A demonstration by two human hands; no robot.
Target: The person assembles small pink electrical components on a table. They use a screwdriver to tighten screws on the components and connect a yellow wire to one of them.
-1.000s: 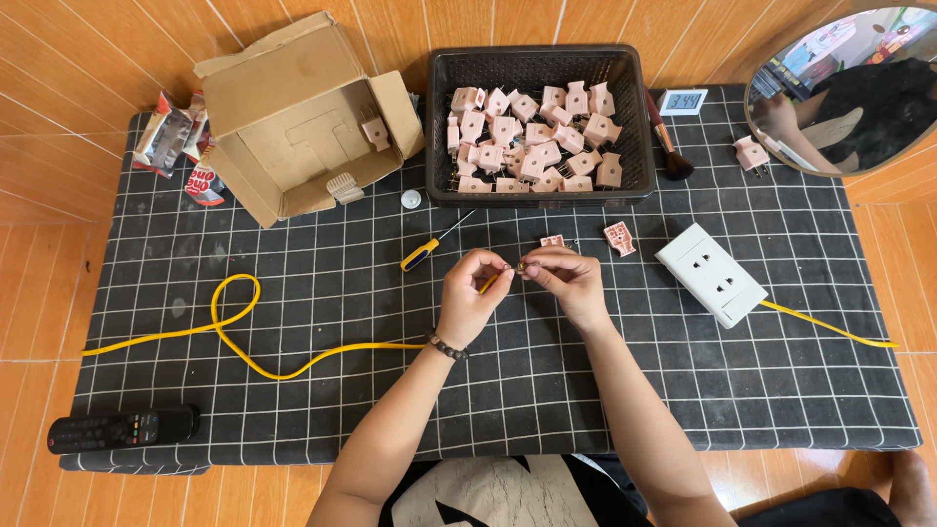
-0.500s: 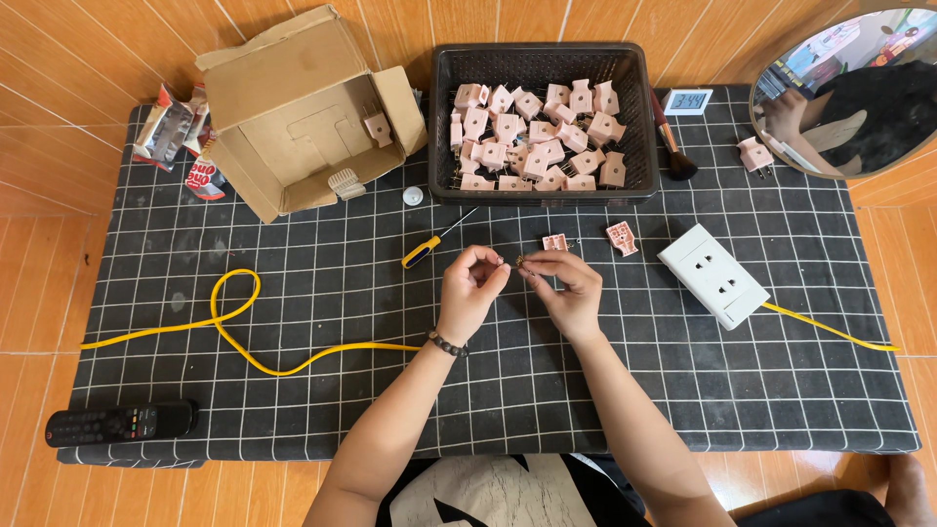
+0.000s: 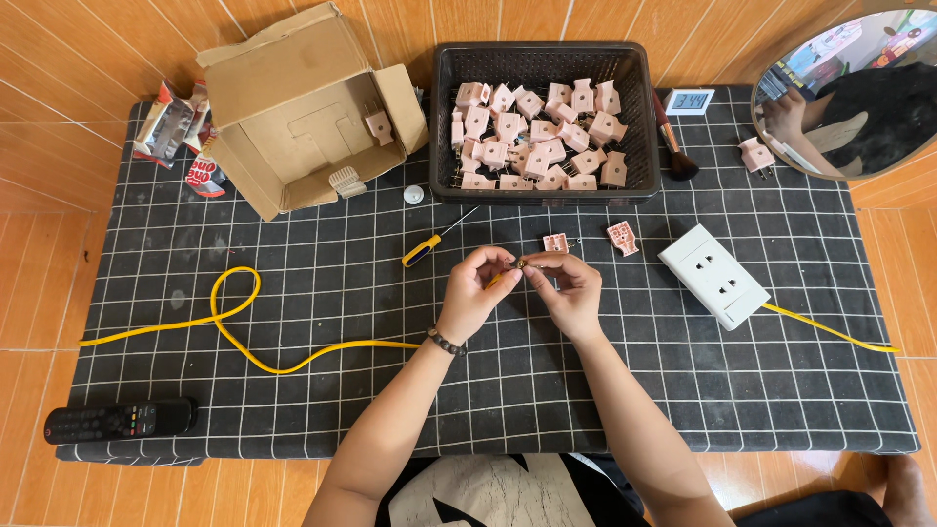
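Observation:
My left hand (image 3: 475, 290) and my right hand (image 3: 568, 288) meet over the middle of the black checked mat (image 3: 625, 390). Both pinch the end of a yellow cable (image 3: 293, 363) that loops away to the left; the fingertips hide the tip. Just above my hands lie two pink plug halves (image 3: 556, 243) (image 3: 622, 237) and a small yellow-handled screwdriver (image 3: 434, 244). A black basket (image 3: 441, 117) behind them holds several pink plugs (image 3: 532, 137).
An open cardboard box (image 3: 303, 117) lies on its side at the back left with snack wrappers (image 3: 181, 137) beside it. A white socket block (image 3: 714, 275) with a yellow lead sits right. A remote control (image 3: 117, 420) lies front left. A round mirror (image 3: 859, 88), brush and small clock are at the back right.
My hands stay together at the cable end, with only small finger shifts. Nothing else on the mat has moved.

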